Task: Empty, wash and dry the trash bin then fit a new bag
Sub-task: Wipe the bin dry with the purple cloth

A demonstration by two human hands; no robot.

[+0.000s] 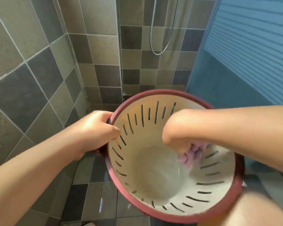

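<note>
The trash bin [153, 185] is cream inside with dark slots in its wall and a dull red rim; it is tilted with its mouth toward me. My left hand [98, 128] grips the rim at the bin's left side, fingers curled over the edge. My right hand [178, 132] reaches down inside the bin and holds a bunched pale purple cloth [191, 154] against the inner wall on the right. The image is blurred around the right hand and cloth. The bin's bottom is bare.
I am in a tiled shower corner with grey and olive wall tiles [39, 70]. A metal shower hose [160, 49] hangs on the back wall. A blue ribbed panel [243, 54] stands on the right. The dark floor tiles [91, 201] look wet. My knee [260, 209] is at bottom right.
</note>
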